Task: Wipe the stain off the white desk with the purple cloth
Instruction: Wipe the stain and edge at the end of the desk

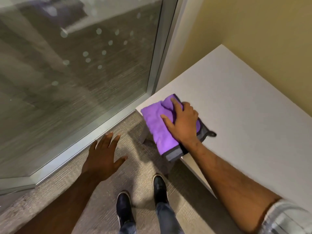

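Note:
A folded purple cloth (pixel 157 125) with a grey border lies on the near left corner of the white desk (pixel 244 102), its lower end hanging past the desk's front edge. My right hand (pixel 181 122) presses flat on the cloth, fingers spread across it. A small dark mark (pixel 212 133) shows on the desk just right of the cloth's grey edge. My left hand (pixel 104 157) hovers over the carpet left of the desk, fingers apart, holding nothing.
A frosted glass wall with a metal frame (pixel 118 120) runs along the left, close to the desk's corner. A yellow wall (pixel 253 31) stands behind the desk. My two dark shoes (pixel 143 200) stand on the grey carpet below.

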{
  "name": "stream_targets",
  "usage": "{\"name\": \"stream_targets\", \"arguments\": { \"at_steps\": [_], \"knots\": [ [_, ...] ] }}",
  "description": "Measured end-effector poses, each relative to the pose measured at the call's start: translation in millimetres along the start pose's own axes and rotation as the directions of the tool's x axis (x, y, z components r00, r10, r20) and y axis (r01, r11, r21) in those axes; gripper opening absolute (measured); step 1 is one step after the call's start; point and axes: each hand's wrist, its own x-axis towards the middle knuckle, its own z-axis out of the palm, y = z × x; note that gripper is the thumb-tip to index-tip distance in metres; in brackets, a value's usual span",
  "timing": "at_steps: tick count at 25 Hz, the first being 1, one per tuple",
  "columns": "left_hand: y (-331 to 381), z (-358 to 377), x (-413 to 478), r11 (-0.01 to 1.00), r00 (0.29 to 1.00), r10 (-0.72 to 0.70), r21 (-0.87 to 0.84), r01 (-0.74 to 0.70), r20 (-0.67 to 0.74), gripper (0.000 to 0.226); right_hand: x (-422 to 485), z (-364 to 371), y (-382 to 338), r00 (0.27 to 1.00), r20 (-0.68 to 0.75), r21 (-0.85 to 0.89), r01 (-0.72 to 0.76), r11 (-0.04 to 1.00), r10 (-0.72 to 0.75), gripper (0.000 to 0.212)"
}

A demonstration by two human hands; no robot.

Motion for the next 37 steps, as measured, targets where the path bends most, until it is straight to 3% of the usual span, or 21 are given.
{"name": "stream_targets", "arguments": {
  "at_steps": [2, 5, 7, 9, 12, 16, 22, 26, 30, 34, 37],
  "knots": [
    [0.9, -4.0, 0.0, 0.998, 1.0, 0.022, -0.056, -0.022, 0.002, 0.086, -34.6, -8.7, 12.0, 0.999, -0.029, 0.062, -0.026, 0.998, 0.028, 0.054],
    [-2.2, -9.8, 4.7, 0.986, 0.998, 0.041, -0.158, -0.048, -0.046, 0.076, -75.4, -26.7, 49.4, 0.944, -0.102, 0.208, -0.287, 0.935, 0.312, 0.052],
    [-4.2, -9.9, 3.7, 0.98, 0.995, 0.047, -0.187, -0.063, -0.087, 0.073, -105.4, -38.4, 63.5, 0.904, -0.14, 0.241, -0.365, 0.899, 0.405, 0.056],
    [-7.3, -5.8, 1.1, 0.979, 0.995, 0.054, -0.189, -0.07, -0.089, 0.072, -132.5, -43.3, 56.8, 0.945, -0.082, 0.136, -0.305, 0.943, 0.317, 0.074],
    [-16.7, 5.2, 0.3, 0.98, 0.998, 0.04, -0.191, -0.049, -0.05, 0.072, -147.2, -34.3, 41.4, 0.98, 0.117, -0.18, -0.139, 0.974, 0.162, 0.111],
    [-21.7, 17.1, -10.6, 0.972, 0.999, -0.015, -0.235, 0.005, -0.039, 0.071, -130.4, -24.8, 25.0, 0.99, 0.123, -0.33, -0.022, 0.944, 0.066, 0.111],
    [-24.5, 26.6, -20.1, 0.968, 0.999, -0.038, -0.248, 0.037, -0.001, 0.073, -61.2, 1.3, -31.3, 0.984, 0.177, -0.358, 0.064, 0.932, 0.0, 0.109],
    [-25.9, 23.2, -20.4, 0.962, 0.999, -0.041, -0.272, 0.035, -0.016, 0.072, -19.9, 12.9, -58.1, 0.985, 0.173, -0.28, 0.044, 0.959, 0.005, 0.107],
    [-31.3, 18.3, -21.8, 0.953, 0.998, -0.06, -0.297, 0.053, -0.015, 0.072, -35.3, 1.8, -40.5, 0.99, 0.14, -0.16, 0.016, 0.987, 0.007, 0.104],
    [-37.8, 19.9, -20.9, 0.941, 0.996, -0.093, -0.326, 0.086, -0.005, 0.071, -80.9, -4.6, -24.8, 0.992, 0.125, -0.219, 0.046, 0.975, -0.018, 0.114],
    [-42.6, 26.3, -18.0, 0.941, 0.995, -0.099, -0.328, 0.088, -0.015, 0.068, -71.7, -0.1, -29.7, 0.992, 0.125, -0.235, 0.031, 0.971, -0.002, 0.111]
  ]
}}
